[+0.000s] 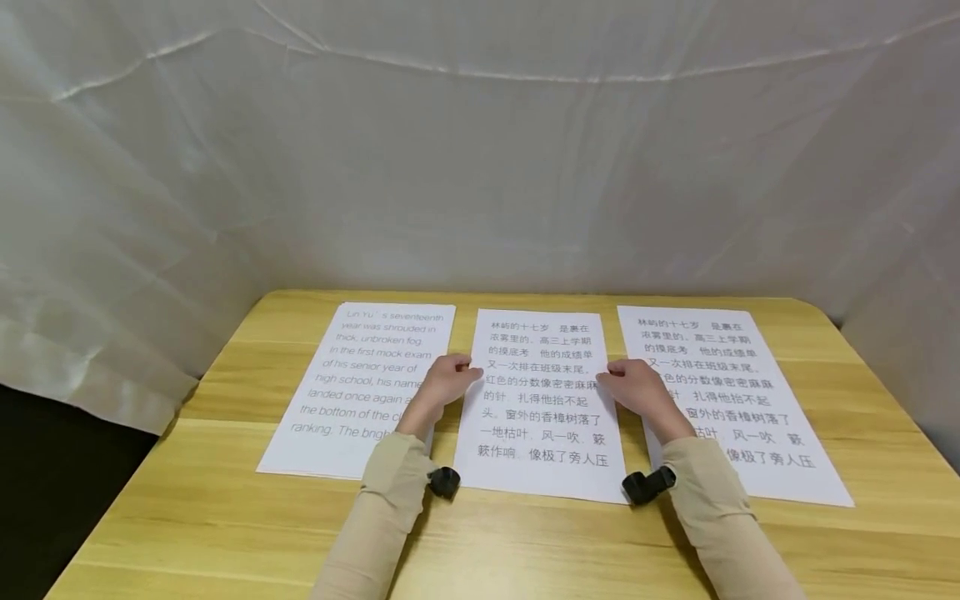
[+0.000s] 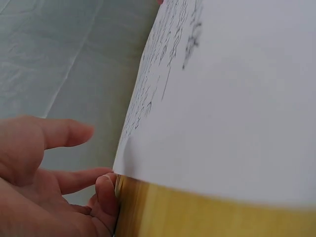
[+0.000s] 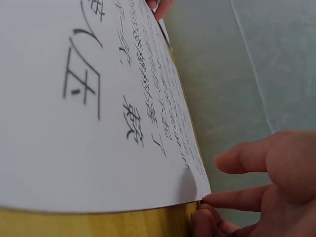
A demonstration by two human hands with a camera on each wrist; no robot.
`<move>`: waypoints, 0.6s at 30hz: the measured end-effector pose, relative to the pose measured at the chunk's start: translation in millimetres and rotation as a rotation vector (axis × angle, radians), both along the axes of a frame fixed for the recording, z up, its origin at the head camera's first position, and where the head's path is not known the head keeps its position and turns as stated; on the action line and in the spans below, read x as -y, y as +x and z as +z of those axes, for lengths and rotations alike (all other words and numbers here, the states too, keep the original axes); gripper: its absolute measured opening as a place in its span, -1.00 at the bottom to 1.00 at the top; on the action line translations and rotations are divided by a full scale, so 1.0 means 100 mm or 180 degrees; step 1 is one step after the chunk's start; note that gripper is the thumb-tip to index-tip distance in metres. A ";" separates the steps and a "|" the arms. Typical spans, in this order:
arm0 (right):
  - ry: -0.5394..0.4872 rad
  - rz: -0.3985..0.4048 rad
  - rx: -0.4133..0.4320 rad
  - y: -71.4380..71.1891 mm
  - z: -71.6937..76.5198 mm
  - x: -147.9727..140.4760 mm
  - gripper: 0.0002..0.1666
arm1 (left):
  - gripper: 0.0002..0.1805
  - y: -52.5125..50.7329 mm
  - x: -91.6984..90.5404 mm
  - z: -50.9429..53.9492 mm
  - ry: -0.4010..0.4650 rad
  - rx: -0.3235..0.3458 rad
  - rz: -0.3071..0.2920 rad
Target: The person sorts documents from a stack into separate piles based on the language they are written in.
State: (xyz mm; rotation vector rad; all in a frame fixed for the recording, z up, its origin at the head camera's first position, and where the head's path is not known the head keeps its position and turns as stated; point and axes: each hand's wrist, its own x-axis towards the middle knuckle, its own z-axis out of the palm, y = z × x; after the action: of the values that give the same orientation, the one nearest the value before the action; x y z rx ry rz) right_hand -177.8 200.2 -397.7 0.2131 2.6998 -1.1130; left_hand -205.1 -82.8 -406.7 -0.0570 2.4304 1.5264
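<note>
A white paper printed with Chinese characters lies on the table between my two hands. My left hand is at its left edge. In the left wrist view the extended index finger touches that edge, and the thumb stands apart from the paper. At the opposite edge is my right hand. The right wrist view shows its index finger touching the edge, with the thumb held away. On both hands the lower fingers are bent beside the edge. Whether the paper is one sheet or several, I cannot tell.
Left of the middle paper lies a paper with English text, partly under my left forearm. To the right is another paper with Chinese text, partly covered by my right arm. A wooden table bears them; pale curtain hangs behind.
</note>
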 end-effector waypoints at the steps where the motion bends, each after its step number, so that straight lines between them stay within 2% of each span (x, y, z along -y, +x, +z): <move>1: -0.0002 -0.0009 -0.0001 0.00 0.00 0.01 -0.59 | -0.80 0.00 0.00 0.00 0.0023 0.0000 0.0028; 2: -0.0024 -0.0028 0.0009 0.00 0.00 0.01 -0.51 | -0.85 0.00 -0.01 0.00 0.0032 0.0001 0.0062; 4: -0.0081 -0.0062 -0.0034 0.00 0.00 0.02 -0.40 | -0.68 0.01 -0.02 0.00 0.0056 0.0004 0.0133; 5: -0.0110 -0.0086 -0.0086 0.00 -0.01 0.03 -0.41 | -0.57 0.01 -0.02 0.00 0.0068 -0.0014 0.0173; 7: -0.0189 -0.0154 -0.0201 -0.01 -0.03 0.04 -0.43 | -0.51 0.00 -0.04 -0.01 0.0094 -0.0078 0.0252; 12: -0.0315 -0.0327 -0.0506 -0.03 -0.05 0.06 -0.46 | -0.56 -0.02 -0.07 -0.02 0.0131 -0.0258 0.0440; 18: -0.0506 -0.0380 -0.0517 -0.03 -0.04 0.05 -0.44 | -0.51 -0.03 -0.07 -0.02 0.0112 -0.0255 0.0490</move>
State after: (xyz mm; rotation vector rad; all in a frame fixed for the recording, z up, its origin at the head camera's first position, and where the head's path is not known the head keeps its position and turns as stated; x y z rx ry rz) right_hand -180.7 195.1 -402.0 0.2719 2.7502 -1.4310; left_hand -208.0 -76.2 -409.0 -0.1834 2.5119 1.6664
